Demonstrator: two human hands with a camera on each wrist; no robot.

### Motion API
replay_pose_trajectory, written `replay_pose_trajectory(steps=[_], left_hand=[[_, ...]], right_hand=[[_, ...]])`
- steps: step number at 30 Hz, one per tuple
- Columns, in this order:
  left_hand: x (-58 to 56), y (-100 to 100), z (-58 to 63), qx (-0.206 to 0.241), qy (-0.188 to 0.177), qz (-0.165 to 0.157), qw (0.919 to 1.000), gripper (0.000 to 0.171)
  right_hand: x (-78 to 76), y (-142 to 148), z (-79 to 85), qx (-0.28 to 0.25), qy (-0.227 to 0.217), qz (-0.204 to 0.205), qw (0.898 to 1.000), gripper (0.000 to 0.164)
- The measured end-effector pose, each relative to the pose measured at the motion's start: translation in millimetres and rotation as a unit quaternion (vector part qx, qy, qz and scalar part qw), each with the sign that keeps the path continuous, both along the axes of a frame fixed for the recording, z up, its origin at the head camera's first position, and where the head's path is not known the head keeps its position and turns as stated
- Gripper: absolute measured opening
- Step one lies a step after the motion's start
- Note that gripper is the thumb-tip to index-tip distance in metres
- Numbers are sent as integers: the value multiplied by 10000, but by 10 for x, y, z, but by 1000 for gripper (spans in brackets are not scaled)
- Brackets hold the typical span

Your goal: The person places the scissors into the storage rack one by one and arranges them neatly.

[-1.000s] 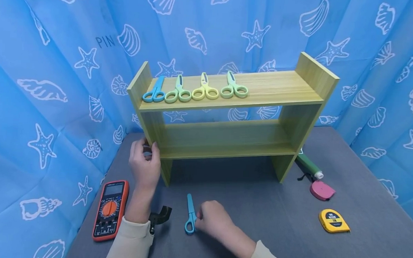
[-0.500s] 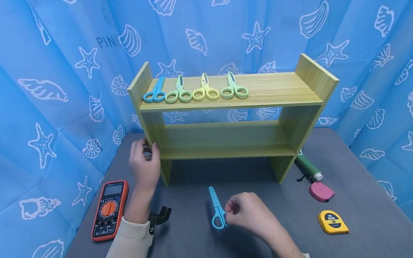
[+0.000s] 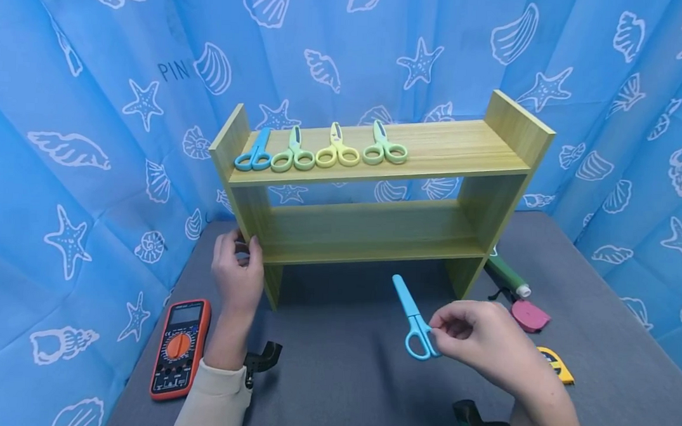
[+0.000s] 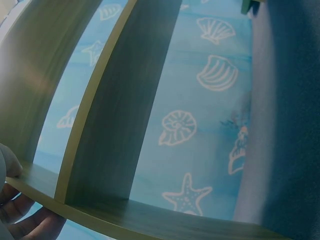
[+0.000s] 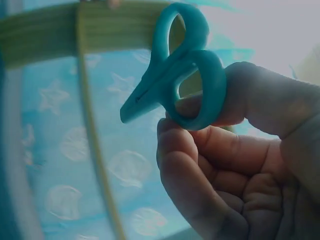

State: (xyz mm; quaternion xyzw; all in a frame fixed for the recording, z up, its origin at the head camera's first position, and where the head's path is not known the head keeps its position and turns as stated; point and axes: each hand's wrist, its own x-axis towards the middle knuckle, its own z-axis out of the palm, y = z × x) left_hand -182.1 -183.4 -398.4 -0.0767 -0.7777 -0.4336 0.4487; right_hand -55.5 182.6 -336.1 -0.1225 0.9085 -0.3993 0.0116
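Observation:
My right hand (image 3: 487, 337) pinches a pair of blue scissors (image 3: 413, 318) by one handle loop, blades pointing up and away, above the table in front of the shelf. In the right wrist view the thumb and fingertips close on the lower loop of the scissors (image 5: 212, 90). My left hand (image 3: 238, 275) grips the left side panel of the wooden shelf (image 3: 373, 259), fingers outside and thumb inside, as the left wrist view also shows. On the top board lie blue scissors (image 3: 254, 156), green scissors (image 3: 293, 157), yellow scissors (image 3: 337, 154) and pale green scissors (image 3: 384, 151) in a row.
An orange multimeter (image 3: 181, 349) lies at the left. Right of the shelf are a green tube (image 3: 506, 275), a pink tape measure (image 3: 529, 315) and a yellow tape measure (image 3: 560, 367), partly behind my right hand. A blue patterned curtain (image 3: 359, 55) hangs behind.
My right hand has lifted the blue scissors off the table and carried them right and toward the shelf. The left hand stays on the side panel.

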Motion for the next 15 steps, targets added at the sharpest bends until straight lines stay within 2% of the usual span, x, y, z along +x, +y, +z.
replay_pose_trajectory(steps=[9, 13, 15], left_hand=[[5, 4, 1, -46, 22, 2, 10000, 24], [3, 3, 1, 26, 47, -18, 10000, 23], [-1, 2, -4, 39, 73, -36, 10000, 23]], right_hand=[[123, 313, 250, 80, 1129, -517, 9922, 8], [132, 406, 374, 86, 1469, -736, 9864, 11], [141, 433, 449, 51, 1494, -910, 9846, 12]])
